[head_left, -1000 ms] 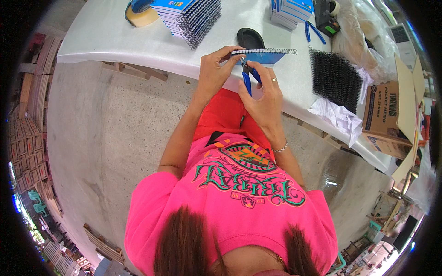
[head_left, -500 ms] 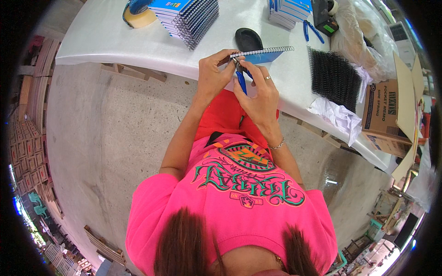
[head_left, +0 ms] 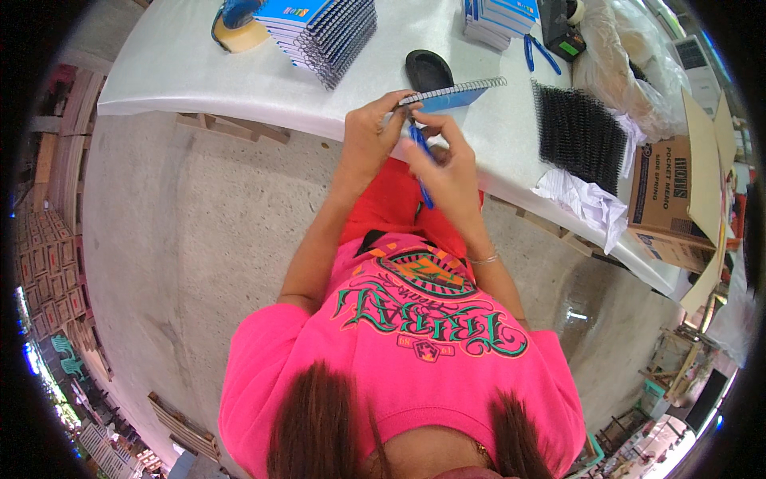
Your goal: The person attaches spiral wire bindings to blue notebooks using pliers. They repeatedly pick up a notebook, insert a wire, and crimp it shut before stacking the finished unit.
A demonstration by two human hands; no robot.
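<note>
A small blue spiral notebook (head_left: pixel 456 99) is held over the table's near edge, its black wire coil along the upper side. My left hand (head_left: pixel 373 129) pinches the notebook's left end, fingers closed. In my right hand (head_left: pixel 444 164) are blue-handled pliers (head_left: pixel 422 144), their jaws up against the coil's left end; the exact contact is hidden by my fingers. My right fingers are partly blurred but wrap round the handles. Just behind the notebook lies a black oval dish (head_left: pixel 428 70).
On the white table (head_left: pixel 167 76) stand a stack of spiral notebooks (head_left: pixel 319 36), a second stack (head_left: pixel 499 22) and a tape roll (head_left: pixel 239 32). To the right are another pair of blue pliers (head_left: pixel 542 54), black coils (head_left: pixel 578 132), crumpled paper (head_left: pixel 586 199) and a cardboard box (head_left: pixel 666 188).
The pliers have turned in my right hand, their handles now closer together and pointing down toward my lap. My right fingers have shifted; the left hand and notebook have barely moved.
</note>
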